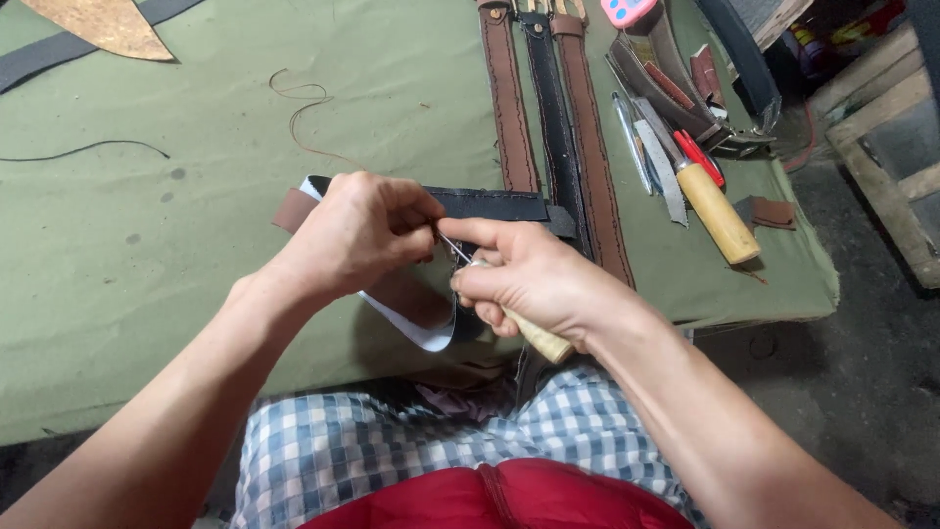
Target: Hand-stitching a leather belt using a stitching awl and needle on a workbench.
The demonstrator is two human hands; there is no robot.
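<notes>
Soft daylight fills the picture, bright enough and even. Small soft shadows lie under the hands on the green cloth (147, 255). The picture is sharp, with no glare.

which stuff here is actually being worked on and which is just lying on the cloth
In use:
- left hand pinching the black leather strap
- right hand gripping a wooden-handled awl, its metal tip at the strap

Lying about:
- three finished straps, two brown and one black
- wooden-handled knife
- red-handled tool
- loose brown thread
- green cloth
</notes>
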